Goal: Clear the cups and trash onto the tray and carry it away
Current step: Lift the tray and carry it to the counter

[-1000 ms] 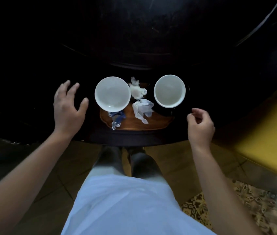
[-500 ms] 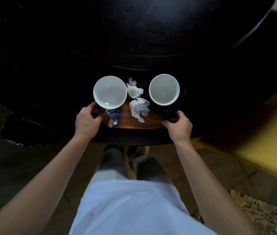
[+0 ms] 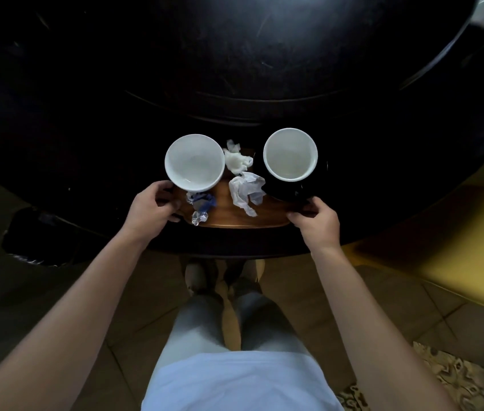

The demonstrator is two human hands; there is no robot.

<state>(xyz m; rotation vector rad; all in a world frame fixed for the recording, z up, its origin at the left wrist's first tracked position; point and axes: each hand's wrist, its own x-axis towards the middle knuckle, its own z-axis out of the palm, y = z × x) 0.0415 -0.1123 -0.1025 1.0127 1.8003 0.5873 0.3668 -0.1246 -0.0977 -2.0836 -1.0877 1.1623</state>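
**Loaded tray gripped at both ends, cups the risk on the lift**

At the near edge of a dark round table [image 3: 264, 69], a person's two bare hands close on the ends of a small wooden tray [image 3: 235, 215] carrying everything the task asks to be cleared. The left hand [image 3: 150, 207] curls around the tray's left end, thumb over the top edge and fingers tucked beneath; the right hand [image 3: 316, 222] clamps the right end in the same way. Whether the tray has left the tabletop cannot be told from this angle.

Two white cups stand on it: the left cup [image 3: 195, 163] just beyond the left thumb, the right cup [image 3: 290, 154] on a dark saucer [image 3: 300, 192] whose outline is lost in shadow. Between them lie a crumpled white napkin [image 3: 236, 160], a clear wrapper [image 3: 246, 189] and a blue-and-silver foil wrapper [image 3: 200, 206].

The hazards appear to lie in the carry. Both cups sit towards the tray's far side, so the load would likely tip away from the body if the wrists drop. The right cup could slide on its saucer under any tilt, and the left cup stands close to the edge. The foil wrapper rests near the front lip, and the light paper could blow off at a brisk walk. A patterned rug [image 3: 448, 378] by the right foot could be a tripping point.
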